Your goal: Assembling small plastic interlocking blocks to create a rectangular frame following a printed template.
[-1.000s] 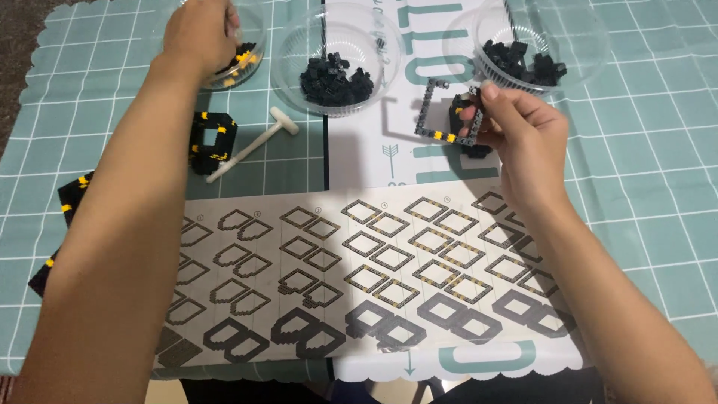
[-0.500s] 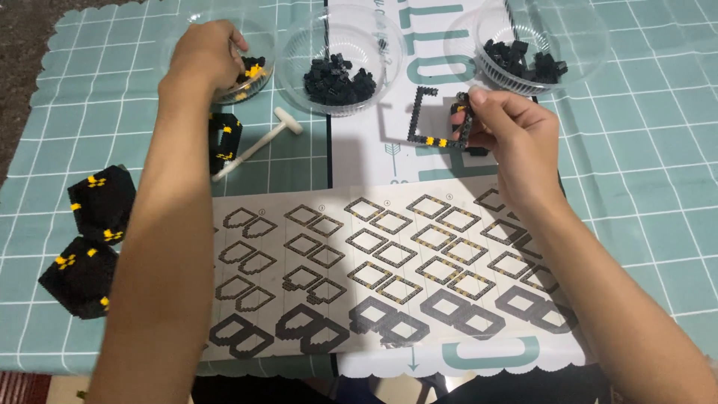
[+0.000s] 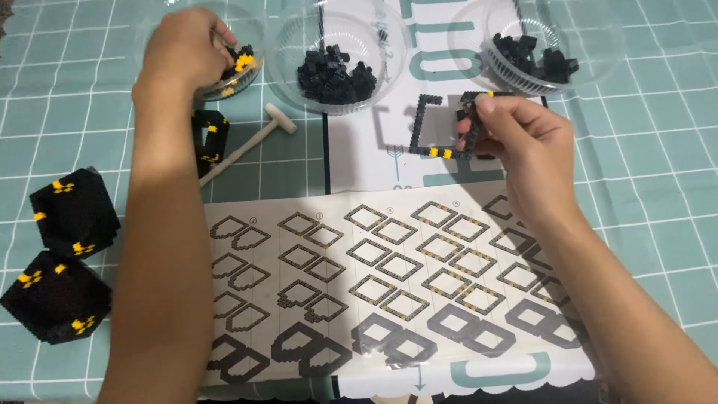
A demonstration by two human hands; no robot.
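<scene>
- Frame [image 3: 441, 127] of small black bricks with a few yellow ones, right of centre in the upper half, held just above the white sheet [image 3: 359, 161].
- Right hand [image 3: 523, 138] pinches the frame's right side between thumb and fingertips; the frame's left side and bottom edge stick out free.
- Left hand [image 3: 183, 49], upper left, reaches into a clear bowl [image 3: 243, 63] of black and yellow bricks with fingers bunched; whether it holds a brick cannot be told.
- Middle bowl [image 3: 333, 71], top centre, holds black bricks; right bowl [image 3: 535, 56], upper right, holds more black bricks, just above the right hand.
- Small white mallet [image 3: 250, 138] lies tilted between the left forearm and the white sheet.
- Partly built black piece [image 3: 209, 135] with yellow spots sits beside the mallet, partly hidden by the left arm.
- Two black cubes [image 3: 71, 213] with yellow marks sit at the left edge, one below the other, touching.
- Instruction sheet [image 3: 389, 277] with outline diagrams spans the lower half, over the green grid mat [image 3: 658, 187].
</scene>
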